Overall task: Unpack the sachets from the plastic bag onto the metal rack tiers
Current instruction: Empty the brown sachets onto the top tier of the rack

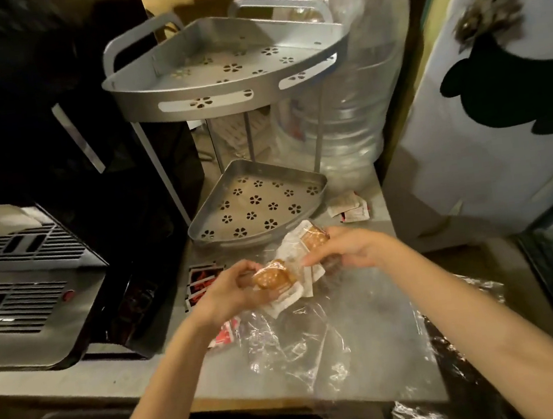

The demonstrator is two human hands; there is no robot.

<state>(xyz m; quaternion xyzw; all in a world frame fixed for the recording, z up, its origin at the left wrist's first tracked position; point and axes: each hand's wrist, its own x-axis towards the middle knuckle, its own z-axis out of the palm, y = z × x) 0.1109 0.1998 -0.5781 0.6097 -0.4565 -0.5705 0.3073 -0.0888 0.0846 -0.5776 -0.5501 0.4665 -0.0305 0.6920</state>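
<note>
A grey metal corner rack stands at the back of the counter, with an upper tier (220, 91) and a lower tier (216, 242), both bare. Just in front of the lower tier, my left hand (229, 292) grips a small stack of brown sachets (272, 277). My right hand (348, 247) pinches another brown sachet (312, 236) beside them. A crumpled clear plastic bag (304, 340) lies flat on the counter under my forearms.
Red-and-white sachets (202, 281) lie left of my hands, and several white ones (349, 208) lie right of the rack. A big clear water bottle (346, 108) stands behind the rack. A black and steel appliance (27, 272) fills the left; a white fridge (485, 116) borders the right.
</note>
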